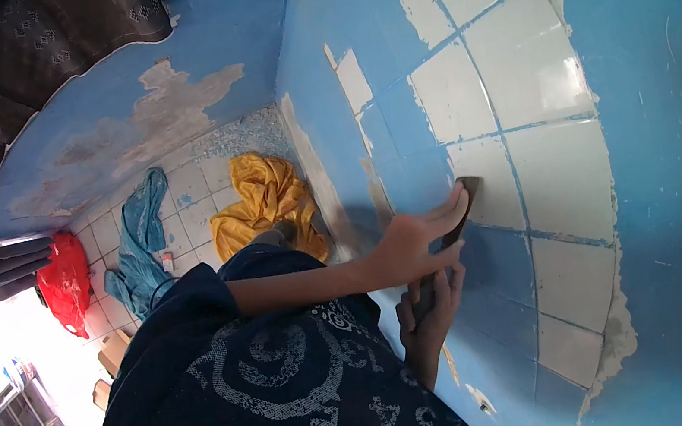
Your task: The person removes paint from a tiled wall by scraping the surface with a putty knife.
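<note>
A scraper [456,234] with a dark flat blade meets the tiled wall [532,55], where blue paint borders a bare white tile [489,183]. My right hand [437,304] wraps round its handle from below. Across from the left reaches my left hand [405,249], its fingers closed and pressed along the blade close to the tip. Blue paint [489,275] still coats the tiles beside and below the blade; several white tiles with ragged paint edges show above and to the right.
A yellow cloth [257,203] lies on the tiled floor, touching my foot. Left of it are a teal cloth [143,232] and a red plastic bag [66,282]. Paint flakes [247,135] litter the floor corner. A dark curtain [64,43] hangs at upper left.
</note>
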Demonstrator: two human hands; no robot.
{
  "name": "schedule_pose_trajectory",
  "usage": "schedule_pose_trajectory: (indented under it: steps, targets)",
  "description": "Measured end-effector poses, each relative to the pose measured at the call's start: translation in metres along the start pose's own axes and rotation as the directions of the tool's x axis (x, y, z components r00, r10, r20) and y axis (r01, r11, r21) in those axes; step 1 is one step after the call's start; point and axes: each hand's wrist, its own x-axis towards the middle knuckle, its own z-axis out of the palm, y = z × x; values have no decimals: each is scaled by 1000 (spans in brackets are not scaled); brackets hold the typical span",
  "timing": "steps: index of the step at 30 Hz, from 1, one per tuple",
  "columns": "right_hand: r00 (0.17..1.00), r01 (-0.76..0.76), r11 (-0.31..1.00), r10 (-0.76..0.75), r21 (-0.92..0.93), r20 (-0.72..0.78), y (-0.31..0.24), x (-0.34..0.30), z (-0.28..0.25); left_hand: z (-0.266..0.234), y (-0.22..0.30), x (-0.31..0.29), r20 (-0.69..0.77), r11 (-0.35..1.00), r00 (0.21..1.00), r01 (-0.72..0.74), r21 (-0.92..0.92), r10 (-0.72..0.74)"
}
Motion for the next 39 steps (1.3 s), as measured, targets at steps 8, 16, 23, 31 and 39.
schedule_pose_trajectory:
  steps: [8,16,23,31,39]
  targets:
    - [995,92,994,-91,-51,31,11,6,13,-10,-6,7,-46,1000,999,7,-26,-8]
    - [992,97,984,-84,-150,90,6,12,16,-19,-9,13,48,974,976,216,-69,-213]
    - [995,63,993,-54,-101,89,9,20,6,-15,-7,15,43,996,995,87,4,-87]
    - [998,-23,999,24,-29,52,-9,14,26,-13,-14,19,11,991,993,120,-59,-120]
    - [1000,5,1000,-5,-18,-10,3,9,12,-9,-12,9,13,998,999,41,-48,-40]
